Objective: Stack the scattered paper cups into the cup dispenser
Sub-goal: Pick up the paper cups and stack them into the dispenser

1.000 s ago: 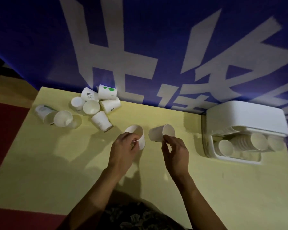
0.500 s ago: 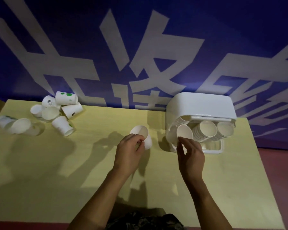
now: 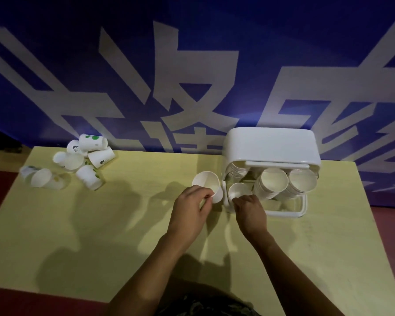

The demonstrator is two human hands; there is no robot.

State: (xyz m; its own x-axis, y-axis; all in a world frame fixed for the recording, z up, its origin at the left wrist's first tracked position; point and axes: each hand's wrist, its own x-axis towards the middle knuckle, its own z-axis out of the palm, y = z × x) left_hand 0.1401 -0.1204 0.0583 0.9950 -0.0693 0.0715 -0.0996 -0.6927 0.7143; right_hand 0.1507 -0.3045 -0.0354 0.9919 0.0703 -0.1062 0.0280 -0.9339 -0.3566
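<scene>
A white cup dispenser [image 3: 271, 144] stands at the table's back right, with stacks of paper cups [image 3: 274, 183] lying on their sides inside its open front. My left hand [image 3: 191, 212] pinches the rim of a white paper cup [image 3: 206, 183] just left of the dispenser. My right hand [image 3: 251, 209] holds another white cup [image 3: 238, 190] by its rim at the dispenser's left slot. Several scattered cups [image 3: 87, 160] lie on their sides at the table's far left.
The yellow table [image 3: 100, 236] runs up to a blue banner with large white characters [image 3: 192, 76]. A red floor shows past the table's left and right edges. The dispenser has a low front rail [image 3: 290, 213].
Both hands moved toward the dispenser. My right hand has brought its cup down into the left slot, and my left hand's cup is now right beside the dispenser's left wall.
</scene>
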